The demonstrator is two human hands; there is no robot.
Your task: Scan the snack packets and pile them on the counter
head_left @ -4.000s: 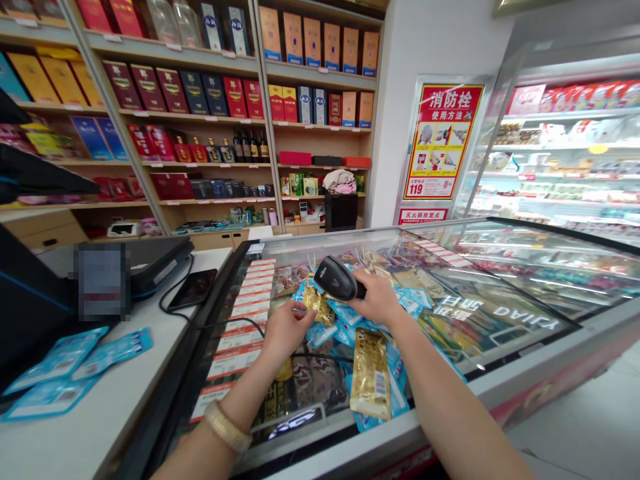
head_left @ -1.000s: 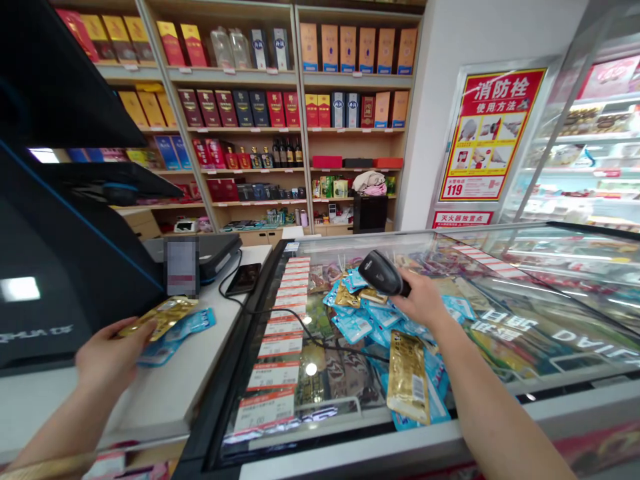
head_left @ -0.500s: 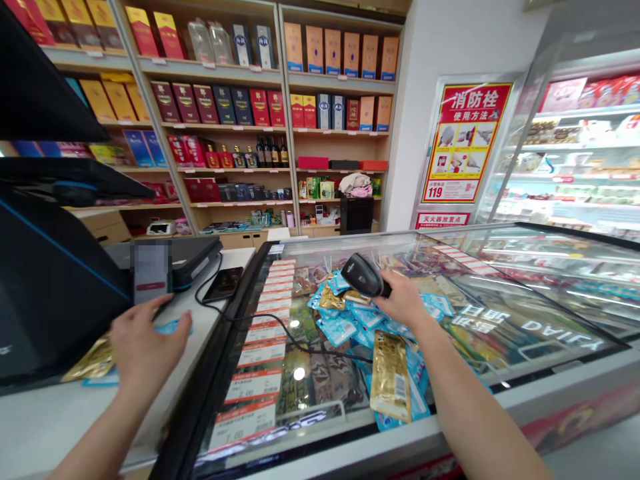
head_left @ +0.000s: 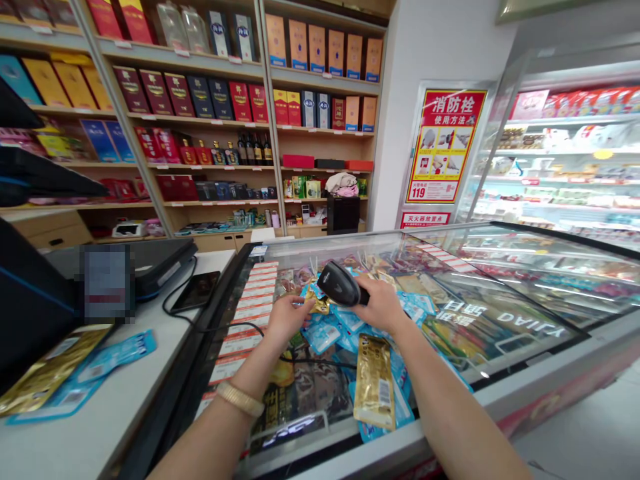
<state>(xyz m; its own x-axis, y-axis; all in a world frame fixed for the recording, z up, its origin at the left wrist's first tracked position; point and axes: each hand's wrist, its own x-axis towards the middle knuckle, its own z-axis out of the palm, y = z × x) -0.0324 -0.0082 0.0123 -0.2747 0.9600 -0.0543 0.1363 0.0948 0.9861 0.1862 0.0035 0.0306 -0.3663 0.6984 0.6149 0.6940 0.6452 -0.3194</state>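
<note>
Across the centre and right stands a glass-topped freezer, with a blue-and-gold heap of packets on its near left part. Behind it, shelves carry boxes and bottles; to the right of these, a lit cold case holds packaged goods. At left, a white desk adjoins the freezer and bears a dark device. On the wall between shelves and cold case hangs a red and yellow poster.

Over the heap, the right hand has its grip clamped on the handle of a black scanner, whose head points left. The left hand, beside the scanner head, reaches a small gold packet in the heap; whether its grip is closed on it cannot be told. A bracelet circles the left wrist.

Nearest the freezer's front rim, a large gold packet lies barcode up on blue ones. On the desk, another gold packet partly overlaps blue packets; behind them lies a phone, screen up. A thin cable runs from the desk over the glass.
</note>
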